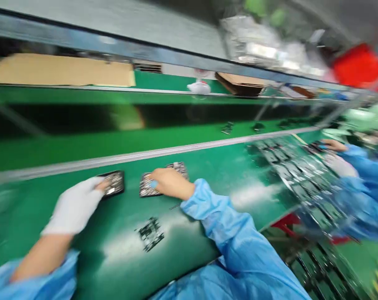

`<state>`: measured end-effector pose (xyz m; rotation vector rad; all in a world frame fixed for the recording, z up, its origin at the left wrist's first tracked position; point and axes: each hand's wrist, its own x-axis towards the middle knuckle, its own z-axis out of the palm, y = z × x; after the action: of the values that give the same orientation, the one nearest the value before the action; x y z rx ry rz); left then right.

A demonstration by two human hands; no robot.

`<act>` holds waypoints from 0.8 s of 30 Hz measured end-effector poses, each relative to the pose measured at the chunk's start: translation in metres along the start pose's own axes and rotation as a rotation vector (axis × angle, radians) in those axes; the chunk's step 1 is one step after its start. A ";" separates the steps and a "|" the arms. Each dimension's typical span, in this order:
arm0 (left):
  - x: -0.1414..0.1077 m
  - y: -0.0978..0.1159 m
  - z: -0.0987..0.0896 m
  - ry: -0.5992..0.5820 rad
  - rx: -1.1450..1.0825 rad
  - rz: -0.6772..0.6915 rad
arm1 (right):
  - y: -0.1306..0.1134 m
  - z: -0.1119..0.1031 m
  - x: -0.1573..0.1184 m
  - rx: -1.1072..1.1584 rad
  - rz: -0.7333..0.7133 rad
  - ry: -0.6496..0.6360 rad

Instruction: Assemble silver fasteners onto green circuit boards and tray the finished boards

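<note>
My left hand (74,205), in a white glove with bare fingertips, grips a dark-edged flat rectangular device housing (116,182) with a shiny metallic inside. To its right, my right hand (172,183) is bare with a blue finger cot. Its fingers are bent down and closed over a flat rectangular holder of small metallic pieces (146,186); whatever they pinch is hidden. Behind that hand, a similar holder (179,168) shows in part. Nearer to me lies a loose cluster of small dark circuit-board parts (151,234). A thin dark stick (174,206) rests by my right sleeve.
A raised shelf edge (189,148) runs behind the green bench (120,258). At right, a rack of framed parts (295,171) lies before a co-worker's blue-sleeved arms (364,183). More frames (326,271) stand below the bench at lower right. Cardboard (64,68) lies on the upper shelf.
</note>
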<state>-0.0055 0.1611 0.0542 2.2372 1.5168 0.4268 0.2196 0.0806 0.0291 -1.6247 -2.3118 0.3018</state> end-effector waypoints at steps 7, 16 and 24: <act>0.015 -0.027 0.031 0.078 -0.351 -0.062 | 0.023 0.009 0.001 0.113 -0.034 0.097; -0.013 0.009 0.026 -0.014 -0.765 0.084 | -0.007 0.010 0.008 0.746 0.081 0.204; -0.022 0.022 0.032 0.093 -0.761 0.123 | -0.041 0.022 0.043 1.086 0.213 0.200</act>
<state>0.0191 0.1280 0.0361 1.7116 1.0069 0.9676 0.1621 0.1069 0.0275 -1.1999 -1.3527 1.1314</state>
